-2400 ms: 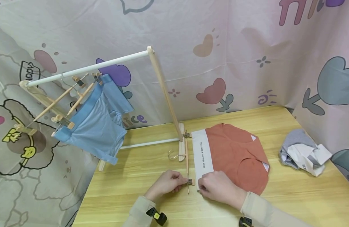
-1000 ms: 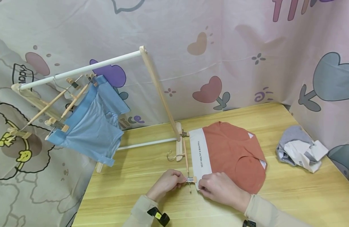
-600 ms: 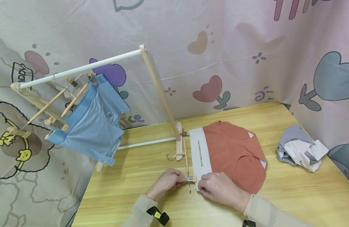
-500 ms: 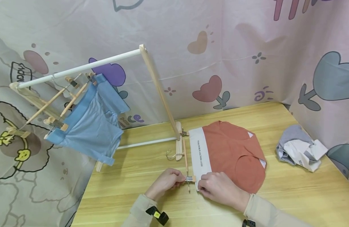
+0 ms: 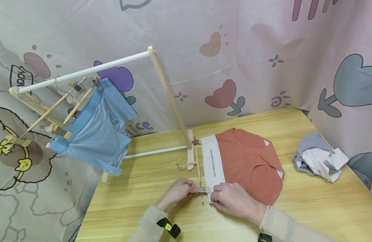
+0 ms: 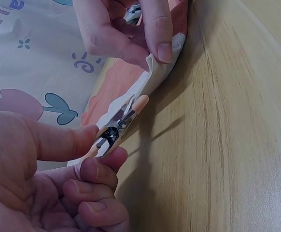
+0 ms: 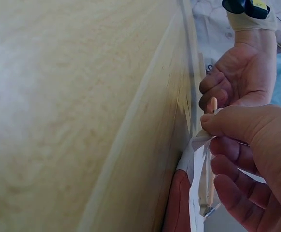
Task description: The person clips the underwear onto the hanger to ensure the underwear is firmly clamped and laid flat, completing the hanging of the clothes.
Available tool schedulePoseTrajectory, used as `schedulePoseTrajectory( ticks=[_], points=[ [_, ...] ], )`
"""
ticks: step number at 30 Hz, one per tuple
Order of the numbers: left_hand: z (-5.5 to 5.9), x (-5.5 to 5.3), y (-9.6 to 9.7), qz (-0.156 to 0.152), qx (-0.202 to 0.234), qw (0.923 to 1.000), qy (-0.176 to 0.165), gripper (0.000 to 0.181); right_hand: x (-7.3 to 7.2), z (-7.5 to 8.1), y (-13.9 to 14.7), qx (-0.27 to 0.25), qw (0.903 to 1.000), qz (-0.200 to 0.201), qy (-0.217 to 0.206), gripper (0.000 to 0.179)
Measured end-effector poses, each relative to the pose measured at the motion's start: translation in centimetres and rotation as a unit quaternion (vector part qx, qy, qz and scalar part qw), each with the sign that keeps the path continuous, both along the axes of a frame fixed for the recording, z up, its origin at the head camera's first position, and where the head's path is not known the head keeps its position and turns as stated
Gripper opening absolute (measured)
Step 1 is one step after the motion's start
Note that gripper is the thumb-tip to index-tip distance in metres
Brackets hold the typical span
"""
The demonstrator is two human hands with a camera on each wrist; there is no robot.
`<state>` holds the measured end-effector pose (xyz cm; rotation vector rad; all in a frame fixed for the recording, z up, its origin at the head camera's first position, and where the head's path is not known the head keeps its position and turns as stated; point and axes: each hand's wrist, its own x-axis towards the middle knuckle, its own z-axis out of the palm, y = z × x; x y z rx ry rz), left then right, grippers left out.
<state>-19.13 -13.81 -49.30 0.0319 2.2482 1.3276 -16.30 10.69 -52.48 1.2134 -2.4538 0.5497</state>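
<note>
A pair of rust-coloured briefs (image 5: 249, 153) lies flat on the table, its white lettered waistband (image 5: 212, 161) facing a wooden clip hanger (image 5: 198, 164). My left hand (image 5: 179, 191) pinches the hanger's near clip (image 5: 203, 190) between thumb and index finger. In the left wrist view, the clip's wooden tips (image 6: 139, 104) stand close to the waistband edge. My right hand (image 5: 234, 199) pinches the waistband's near corner, which the right wrist view shows raised between thumb and fingers (image 7: 232, 150). The hanger's far clip (image 5: 196, 141) sits beside the waistband's far corner.
A wooden drying rack with a white top bar (image 5: 86, 71) stands at the left. Blue shorts (image 5: 98, 129) hang from it on a clip hanger, beside another hanger. A crumpled grey and white garment (image 5: 320, 157) lies at the table's right. Patterned curtains (image 5: 186, 43) enclose the back.
The near clip has turned in my left hand since the oldest frame, and its metal side now shows brighter. My right hand keeps its pinch on the waistband corner. The head view has shifted slightly.
</note>
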Motion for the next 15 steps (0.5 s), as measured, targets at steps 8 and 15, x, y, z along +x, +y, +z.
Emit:
schedulePoseTrajectory(
  ticks=[8,15],
  points=[
    [-0.06,-0.03,0.37,-0.002,-0.001,1.0000,-0.002,0.029,-0.03,-0.04,-0.03,-0.001,1.0000,0.003,-0.002,0.019],
    [-0.16,0.09,0.57,0.001,0.006,0.9999,-0.014,0.025,-0.05,-0.10,-0.13,-0.002,1.0000,0.001,0.005,0.020]
  ],
)
